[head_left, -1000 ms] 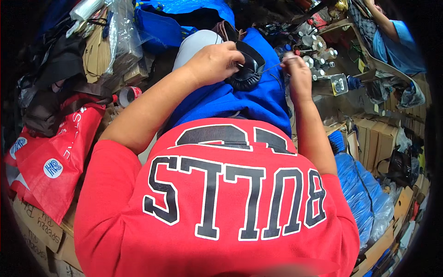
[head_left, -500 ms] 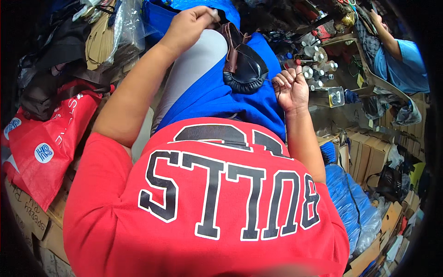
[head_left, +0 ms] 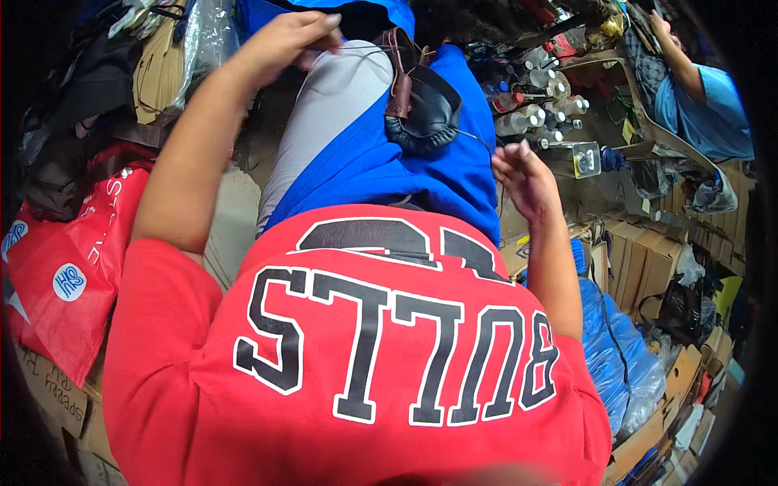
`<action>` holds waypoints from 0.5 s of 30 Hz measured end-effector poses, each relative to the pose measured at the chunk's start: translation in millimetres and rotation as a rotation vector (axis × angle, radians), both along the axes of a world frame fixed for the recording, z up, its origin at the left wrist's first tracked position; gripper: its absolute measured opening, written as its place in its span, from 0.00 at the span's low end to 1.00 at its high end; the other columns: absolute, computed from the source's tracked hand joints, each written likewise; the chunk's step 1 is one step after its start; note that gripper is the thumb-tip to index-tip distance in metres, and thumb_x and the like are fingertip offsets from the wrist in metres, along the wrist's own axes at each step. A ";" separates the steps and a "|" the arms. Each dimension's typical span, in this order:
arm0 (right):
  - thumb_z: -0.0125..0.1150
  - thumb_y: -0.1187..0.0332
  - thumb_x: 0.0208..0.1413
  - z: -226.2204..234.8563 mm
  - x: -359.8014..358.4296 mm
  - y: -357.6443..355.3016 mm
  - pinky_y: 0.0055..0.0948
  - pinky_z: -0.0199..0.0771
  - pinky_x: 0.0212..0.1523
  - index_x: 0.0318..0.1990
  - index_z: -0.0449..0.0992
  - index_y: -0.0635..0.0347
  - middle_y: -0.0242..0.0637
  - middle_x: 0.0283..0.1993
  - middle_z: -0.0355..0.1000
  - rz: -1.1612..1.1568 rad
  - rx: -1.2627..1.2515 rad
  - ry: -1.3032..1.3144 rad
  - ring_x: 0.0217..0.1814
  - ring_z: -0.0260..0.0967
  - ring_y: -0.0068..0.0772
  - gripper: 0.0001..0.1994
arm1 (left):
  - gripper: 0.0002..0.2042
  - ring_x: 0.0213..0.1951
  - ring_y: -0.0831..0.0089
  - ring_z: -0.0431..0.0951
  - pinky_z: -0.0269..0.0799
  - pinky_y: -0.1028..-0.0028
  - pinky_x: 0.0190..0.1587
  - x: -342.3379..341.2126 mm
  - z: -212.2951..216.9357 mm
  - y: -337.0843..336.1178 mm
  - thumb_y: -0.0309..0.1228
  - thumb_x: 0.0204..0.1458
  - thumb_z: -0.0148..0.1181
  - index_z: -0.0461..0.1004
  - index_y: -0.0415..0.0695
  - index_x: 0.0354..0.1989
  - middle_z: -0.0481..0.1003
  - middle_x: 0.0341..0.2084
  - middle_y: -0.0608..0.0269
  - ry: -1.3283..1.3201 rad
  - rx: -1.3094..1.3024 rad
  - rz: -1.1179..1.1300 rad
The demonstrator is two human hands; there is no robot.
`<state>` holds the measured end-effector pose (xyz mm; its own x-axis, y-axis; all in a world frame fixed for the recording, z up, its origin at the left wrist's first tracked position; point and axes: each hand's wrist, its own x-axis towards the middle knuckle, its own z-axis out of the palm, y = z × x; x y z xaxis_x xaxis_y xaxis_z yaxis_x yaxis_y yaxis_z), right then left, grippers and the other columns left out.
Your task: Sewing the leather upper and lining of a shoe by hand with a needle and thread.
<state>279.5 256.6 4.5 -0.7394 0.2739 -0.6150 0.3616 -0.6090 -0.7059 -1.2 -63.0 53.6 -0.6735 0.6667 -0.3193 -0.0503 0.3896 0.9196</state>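
Left hand (head_left: pixel 285 40) far up pinches a thin thread (head_left: pixel 365 49), right hand (head_left: pixel 525 174) half open nr black shoe (head_left: pixel 421 109) on lap.

A red shopping bag (head_left: pixel 77 267) with a round white-and-blue label (head_left: pixel 70 281) lay left of the red shirt (head_left: pixel 365 364). Brown cardboard boxes (head_left: pixel 648 259) stood stacked to its right, and clear plastic bottles (head_left: pixel 539 101) clustered above-right of it.

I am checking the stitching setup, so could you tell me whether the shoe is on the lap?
Yes: the dark shoe rests on the blue cloth across the lap.
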 end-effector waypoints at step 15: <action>0.65 0.57 0.51 56.1 -111.4 -43.1 0.21 0.61 0.26 0.39 0.75 0.62 0.26 0.23 0.66 0.991 0.885 0.081 0.26 0.59 0.17 0.17 | 0.15 0.39 0.63 0.76 0.69 0.65 0.41 119.0 -17.6 50.3 0.37 0.35 0.69 0.72 0.44 0.29 0.73 0.36 0.61 1.116 -0.165 -0.565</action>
<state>168.1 213.5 60.6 -0.8830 -0.1161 -0.4548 0.3210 0.5575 -0.7656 117.8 -12.8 36.0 -0.2645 0.9554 0.1316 0.9312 0.2175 0.2924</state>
